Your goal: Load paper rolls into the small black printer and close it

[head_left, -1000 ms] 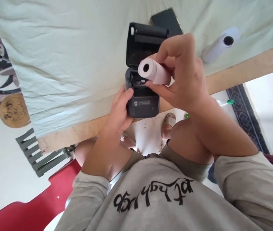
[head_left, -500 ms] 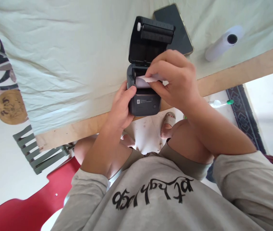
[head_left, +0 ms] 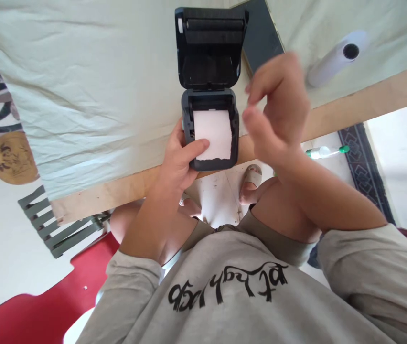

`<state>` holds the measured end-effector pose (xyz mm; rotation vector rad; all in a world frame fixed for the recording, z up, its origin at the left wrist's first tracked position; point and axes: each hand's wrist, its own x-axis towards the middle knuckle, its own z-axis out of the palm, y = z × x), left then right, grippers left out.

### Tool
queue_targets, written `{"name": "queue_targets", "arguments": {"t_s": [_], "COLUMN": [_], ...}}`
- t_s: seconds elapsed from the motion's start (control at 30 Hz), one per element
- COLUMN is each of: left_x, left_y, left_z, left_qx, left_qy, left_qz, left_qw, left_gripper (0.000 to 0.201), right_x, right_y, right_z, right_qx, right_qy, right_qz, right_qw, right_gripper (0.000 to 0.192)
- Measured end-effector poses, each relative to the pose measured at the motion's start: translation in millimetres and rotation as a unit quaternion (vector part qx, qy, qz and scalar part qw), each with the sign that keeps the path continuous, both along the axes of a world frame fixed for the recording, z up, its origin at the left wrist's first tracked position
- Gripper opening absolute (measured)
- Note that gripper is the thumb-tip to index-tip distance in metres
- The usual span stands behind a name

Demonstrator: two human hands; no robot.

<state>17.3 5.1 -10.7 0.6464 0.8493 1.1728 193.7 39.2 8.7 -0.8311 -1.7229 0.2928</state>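
My left hand [head_left: 182, 157] grips a small black label printer [head_left: 232, 157] by its left side, at the front edge of the table. Its lid [head_left: 208, 67] is flipped up and back, with a dark roller across the top. A white paper strip [head_left: 214, 131] comes out of the printer and lies flat over the front, its end torn unevenly. My left thumb presses on the paper's left edge. To the right of the printer, my right hand [head_left: 278, 105] hovers apart from it, blurred, thumb and fingers separated and nothing visible between them.
Behind the printer, a dark tablet or phone [head_left: 261, 36] lies on the pale tablecloth [head_left: 99, 95]. A white cylinder [head_left: 332, 59] with a dark end stands at the right, near the wooden table edge [head_left: 332, 110]. A red chair [head_left: 56, 286] is at lower left.
My right hand has let go of the white paper and moved right, away from the printer. The paper now lies over the printer's front. The printer has tilted, showing more of the inside of its lid.
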Motion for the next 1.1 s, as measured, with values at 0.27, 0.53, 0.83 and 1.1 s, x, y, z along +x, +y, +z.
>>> {"name": "queue_targets", "arguments": {"t_s": [0.27,0.53,0.83,1.1], "left_x": [-3,-3,-4,7], "left_y": [3,2,-4,2], "left_z": [-14.5,-15.4,-4.6,9.0], "left_qx": [0.037,0.045,0.017,-0.055], "left_qy": [0.012,0.023,0.026,0.037], "left_qz": [0.003,0.004,0.033,0.021], "left_qw": [0.999,0.999,0.999,0.998], "left_gripper": [0.052,0.066,0.038,0.047], "right_x": [12,8,-2,3], "right_y": [23,13,-4,-2], "right_z": [-2.9,-5.4,-0.7,-2.7], "right_qx": [-0.300,-0.396,-0.316,-0.368], "right_qy": [0.212,0.143,-0.010,-0.023], "right_qz": [0.101,0.183,0.209,0.159], "right_qw": [0.925,0.889,0.926,0.916], "right_gripper": [0.051,0.052,0.070,0.070]}}
